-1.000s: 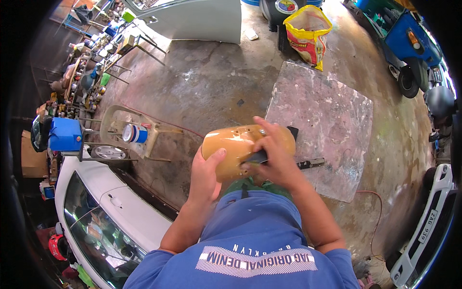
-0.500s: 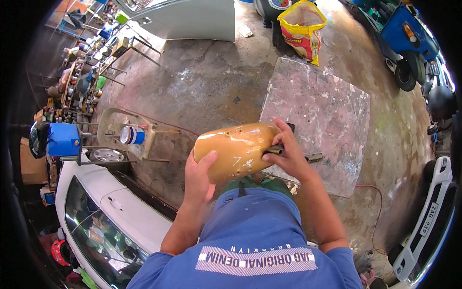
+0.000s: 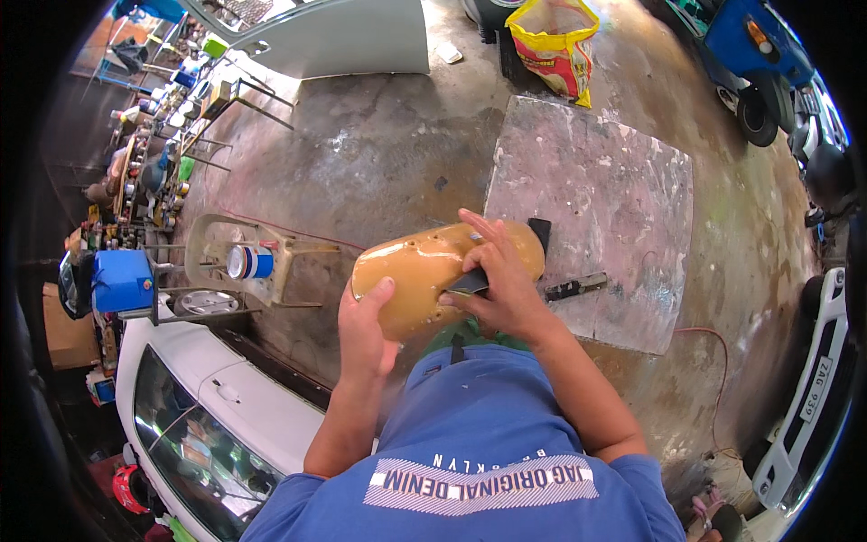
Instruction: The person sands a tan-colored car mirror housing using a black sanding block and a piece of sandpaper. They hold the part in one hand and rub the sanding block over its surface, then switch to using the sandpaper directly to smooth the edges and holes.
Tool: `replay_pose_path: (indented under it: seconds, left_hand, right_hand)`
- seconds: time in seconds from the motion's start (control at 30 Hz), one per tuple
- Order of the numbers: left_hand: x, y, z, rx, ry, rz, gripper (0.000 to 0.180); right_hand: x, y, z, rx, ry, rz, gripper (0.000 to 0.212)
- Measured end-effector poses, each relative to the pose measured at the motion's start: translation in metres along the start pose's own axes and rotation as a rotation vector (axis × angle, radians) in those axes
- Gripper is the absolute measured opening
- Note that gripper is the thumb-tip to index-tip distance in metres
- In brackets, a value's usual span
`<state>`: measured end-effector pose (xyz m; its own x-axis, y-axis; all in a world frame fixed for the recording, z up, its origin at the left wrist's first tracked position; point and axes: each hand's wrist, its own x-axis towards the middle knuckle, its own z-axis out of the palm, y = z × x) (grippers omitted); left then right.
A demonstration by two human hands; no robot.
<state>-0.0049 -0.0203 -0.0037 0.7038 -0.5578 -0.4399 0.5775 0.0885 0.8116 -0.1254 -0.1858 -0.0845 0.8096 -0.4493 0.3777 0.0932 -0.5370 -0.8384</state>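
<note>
A glossy golden-tan curved fender (image 3: 411,275), with small holes near its edges, is held in front of my waist. My left hand (image 3: 366,325) grips its left end, thumb on top and the other fingers underneath. On the fender's upper face, right of the middle, my right hand (image 3: 501,280) pinches a folded dark sheet of sandpaper (image 3: 470,283) between thumb and fingers. One or two of its fingers point up, away from the surface. A black block-like thing (image 3: 539,232) shows just past the fender's right end.
A paint-stained board (image 3: 623,181) lies on the concrete floor, with a dark strip-like tool (image 3: 578,286) on it. A plastic chair (image 3: 212,239) holds a paint can (image 3: 257,262). White car (image 3: 181,343) at left, white bumper (image 3: 804,397) at right, yellow-and-red sack (image 3: 555,54) ahead.
My right hand has moved left with the sandpaper, from the fender's right end toward its middle. The left hand keeps its grip on the left end.
</note>
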Motion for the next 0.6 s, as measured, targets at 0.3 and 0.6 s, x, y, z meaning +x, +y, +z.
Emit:
replay_pose_path:
  seconds: [0.3, 0.6]
  left_hand:
    - [0.006, -0.003, -0.01, 0.034, 0.061, 0.021, 0.044]
    - [0.012, -0.007, -0.025, 0.04, 0.036, 0.017, 0.042]
  right_hand:
    - [-0.016, 0.028, 0.0, 0.03, 0.04, 0.019, 0.051]
    - [-0.03, 0.042, -0.006, 0.002, 0.066, 0.103, 0.049]
